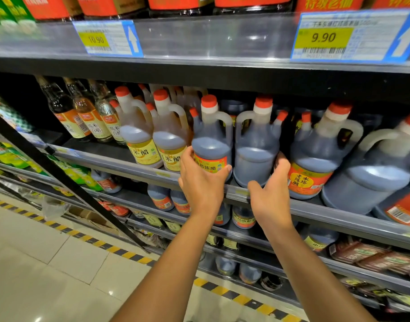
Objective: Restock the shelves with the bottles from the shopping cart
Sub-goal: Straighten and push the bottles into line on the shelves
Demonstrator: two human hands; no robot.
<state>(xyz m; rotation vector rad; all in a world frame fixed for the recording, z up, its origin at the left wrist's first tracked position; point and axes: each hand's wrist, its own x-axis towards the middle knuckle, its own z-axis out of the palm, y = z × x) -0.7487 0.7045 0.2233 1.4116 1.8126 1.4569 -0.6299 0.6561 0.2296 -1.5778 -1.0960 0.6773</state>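
Setting: supermarket shelving is seen from the aisle, with a pale tiled floor (60,263) edged by yellow-and-black hazard tape (106,247).
Shelf: a dark middle shelf (315,212) is stocked with handled jugs in a row; two price tags, 10.90 (107,38) and 9.90 (352,34), are fixed to the rail above.
Dark jugs: four red-capped jugs of dark vinegar are lined along the front edge, two of them further right (315,159).
Held jug: one dark jug with an orange label (211,145) is stood upright at the shelf front, between a yellow-labelled jug (171,140) and a second dark jug (257,149).
Left hand: the left hand (201,182) is wrapped round the lower body of the held jug, fingers on its left side, thumb across the label.
Right hand: the right hand (271,196) is curved round the right side of the second dark jug, fingers touching its flank, thumb spread near its base.
Slim bottles: clear glass bottles (88,112) are stood at the far left.
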